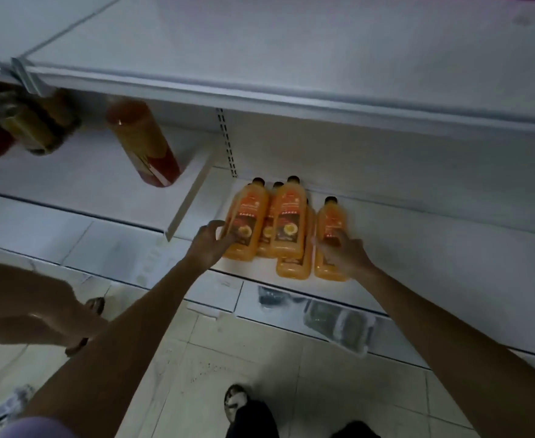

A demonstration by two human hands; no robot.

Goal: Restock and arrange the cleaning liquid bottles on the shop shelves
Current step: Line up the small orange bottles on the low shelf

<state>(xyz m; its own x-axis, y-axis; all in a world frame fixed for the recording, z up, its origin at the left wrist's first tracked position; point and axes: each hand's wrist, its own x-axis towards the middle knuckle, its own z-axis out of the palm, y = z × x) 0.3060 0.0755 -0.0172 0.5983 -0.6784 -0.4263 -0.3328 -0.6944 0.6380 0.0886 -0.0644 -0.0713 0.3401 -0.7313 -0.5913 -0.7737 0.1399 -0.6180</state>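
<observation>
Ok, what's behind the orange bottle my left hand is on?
Another orange bottle sits tucked behind it, only its dark cap and some label showing. Beyond is the white shelf back. The front bottles cover the rest.

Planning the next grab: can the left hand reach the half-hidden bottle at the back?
Probably not directly: the half-hidden bottle stands behind the leftmost bottle and the middle bottle, and the left hand grips the leftmost.

Orange bottles [286, 222], black caps; white shelf [417, 241].
</observation>
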